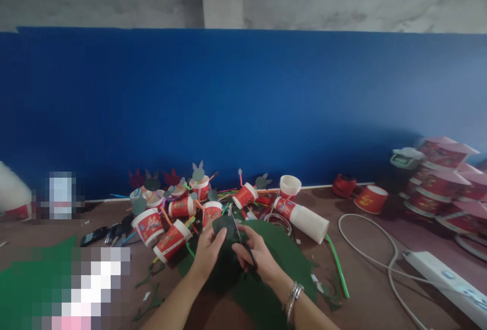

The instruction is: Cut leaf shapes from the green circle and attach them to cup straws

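Observation:
My left hand (207,251) is closed on a small dark green felt cutout (223,225), held up over a larger green felt sheet (281,256) on the brown table. My right hand (254,255) grips black-handled scissors (241,241) whose blades reach up into the cutout. A bracelet sits on my right wrist. Just beyond my hands lies a heap of red paper cups (178,218) with coloured straws and felt shapes stuck on them.
A stack of white-and-red cups (304,217) lies on its side to the right. A green straw (338,267), a white cable (375,254) and a power strip (449,282) are further right. Red bowls (441,183) are stacked at far right. More scissors (114,233) lie left. A blue wall panel (243,106) runs behind.

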The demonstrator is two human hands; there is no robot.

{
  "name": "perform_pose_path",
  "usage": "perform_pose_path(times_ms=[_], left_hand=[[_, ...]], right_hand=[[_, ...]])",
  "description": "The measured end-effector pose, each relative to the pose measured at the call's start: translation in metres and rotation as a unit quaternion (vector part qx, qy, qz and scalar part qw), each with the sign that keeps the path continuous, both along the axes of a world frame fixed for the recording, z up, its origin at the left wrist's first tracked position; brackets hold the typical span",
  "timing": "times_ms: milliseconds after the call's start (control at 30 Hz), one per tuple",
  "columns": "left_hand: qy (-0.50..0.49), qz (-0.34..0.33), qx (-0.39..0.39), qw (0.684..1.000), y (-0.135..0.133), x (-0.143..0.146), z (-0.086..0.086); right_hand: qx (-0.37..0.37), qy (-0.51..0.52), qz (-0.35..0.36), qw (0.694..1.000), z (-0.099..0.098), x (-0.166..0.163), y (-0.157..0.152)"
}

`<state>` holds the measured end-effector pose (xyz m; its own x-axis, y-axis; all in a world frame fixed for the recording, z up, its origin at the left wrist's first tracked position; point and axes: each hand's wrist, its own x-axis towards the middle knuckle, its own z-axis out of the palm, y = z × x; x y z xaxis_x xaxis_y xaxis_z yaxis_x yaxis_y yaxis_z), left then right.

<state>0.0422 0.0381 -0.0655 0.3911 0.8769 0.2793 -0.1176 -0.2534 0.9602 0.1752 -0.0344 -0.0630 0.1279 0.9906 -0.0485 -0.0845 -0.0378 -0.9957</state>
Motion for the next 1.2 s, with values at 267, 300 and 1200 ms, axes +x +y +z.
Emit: perform_pose_path(times_ms=[267,300,1200], left_hand=[[0.031,-0.01,0.001,0.999,-0.007,0.003,0.006],[0.034,-0.003,0.006,0.999,-0.007,0.004,0.006],[0.044,0.034,0.029,0.998,-0.01,0.003,0.008]], right_hand=[[0.02,0.03,-0.005,0.999,-0.005,-0.001,0.001],[0.017,0.027,-0.004,0.999,-0.004,-0.002,0.001],[0.026,0.02,-0.009,0.999,-0.003,-0.004,0.0]])
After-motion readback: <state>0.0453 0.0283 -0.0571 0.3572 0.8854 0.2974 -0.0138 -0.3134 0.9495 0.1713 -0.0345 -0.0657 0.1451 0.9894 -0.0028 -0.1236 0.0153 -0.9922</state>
